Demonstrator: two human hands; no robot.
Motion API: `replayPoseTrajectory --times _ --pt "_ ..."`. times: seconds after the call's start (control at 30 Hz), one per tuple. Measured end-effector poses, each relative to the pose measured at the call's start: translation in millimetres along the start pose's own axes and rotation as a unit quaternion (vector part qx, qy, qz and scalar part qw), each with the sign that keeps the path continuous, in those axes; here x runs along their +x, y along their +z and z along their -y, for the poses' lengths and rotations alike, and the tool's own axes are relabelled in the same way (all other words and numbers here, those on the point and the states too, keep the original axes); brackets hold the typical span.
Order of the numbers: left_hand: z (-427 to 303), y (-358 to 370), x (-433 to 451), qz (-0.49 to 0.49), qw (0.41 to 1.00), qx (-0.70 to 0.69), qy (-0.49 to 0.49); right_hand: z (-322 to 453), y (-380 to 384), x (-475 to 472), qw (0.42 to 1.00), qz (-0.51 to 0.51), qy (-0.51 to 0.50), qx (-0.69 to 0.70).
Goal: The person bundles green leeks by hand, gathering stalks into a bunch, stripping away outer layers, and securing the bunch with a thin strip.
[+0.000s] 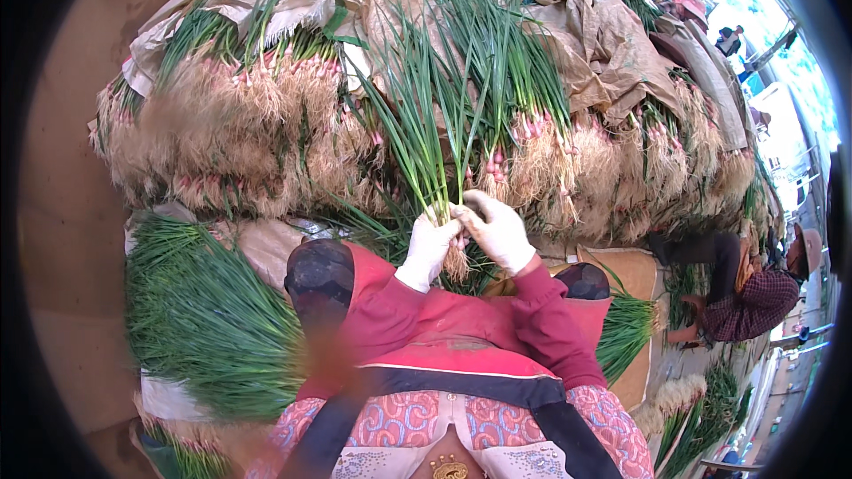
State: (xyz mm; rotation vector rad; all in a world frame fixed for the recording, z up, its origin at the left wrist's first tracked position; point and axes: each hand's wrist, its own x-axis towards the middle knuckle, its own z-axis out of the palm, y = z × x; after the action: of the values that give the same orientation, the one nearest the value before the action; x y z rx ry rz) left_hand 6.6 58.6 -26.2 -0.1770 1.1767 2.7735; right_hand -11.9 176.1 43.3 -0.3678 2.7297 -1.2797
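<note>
My left hand [427, 247], in a white glove, grips a small bunch of spring onions [426, 166] near the bulbs. Their long green leaves fan out away from me, and the pale roots [456, 265] hang below my fingers. My right hand [499, 231], gloved too, pinches stalks at the right side of the same bunch with thumb and forefinger. The bulbs are partly hidden by both hands. Just beyond, a long heap of spring onions [266, 93] lies with its roots towards me.
Tan sacking [586, 40] partly covers the heap. Loose green leaves [206, 313] are piled at my left. More spring onions [626, 326] rest on a brown mat [632, 372] at my right. Farther right, a person [752, 299] in a hat sits low.
</note>
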Motion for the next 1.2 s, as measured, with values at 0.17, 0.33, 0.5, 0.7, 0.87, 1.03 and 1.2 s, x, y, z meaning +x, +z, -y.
replayPoseTrajectory --times 0.17,0.33,0.5,0.7,0.87,1.03,1.2 --pt "-5.6 -6.5 -3.9 -0.016 0.999 0.007 0.028 -2.1 15.7 8.3 0.973 -0.028 -0.15 -0.174" --pt "-15.4 -10.9 -10.6 -0.048 0.999 0.013 0.014 -1.2 16.2 11.6 0.979 -0.032 -0.142 -0.14" --pt "-30.1 -3.2 -19.3 -0.052 0.998 0.009 0.041 -28.1 15.8 25.3 0.987 -0.1 -0.065 -0.109" --pt "-36.1 -8.9 -12.5 -0.031 0.998 -0.057 0.004 -3.1 16.5 50.9 0.992 -0.071 0.039 -0.1" --pt "-27.6 -15.1 -6.9 0.017 0.995 -0.087 -0.041 -30.5 27.5 103.8 0.919 -0.063 0.059 -0.384" --pt "-34.4 -16.2 -7.5 -0.014 0.998 -0.052 -0.026 -32.5 16.1 96.9 0.95 -0.132 -0.056 -0.279" --pt "-30.5 -14.8 -8.1 -0.052 0.994 -0.079 -0.05 6.9 1.7 41.4 0.999 0.033 -0.001 -0.029"
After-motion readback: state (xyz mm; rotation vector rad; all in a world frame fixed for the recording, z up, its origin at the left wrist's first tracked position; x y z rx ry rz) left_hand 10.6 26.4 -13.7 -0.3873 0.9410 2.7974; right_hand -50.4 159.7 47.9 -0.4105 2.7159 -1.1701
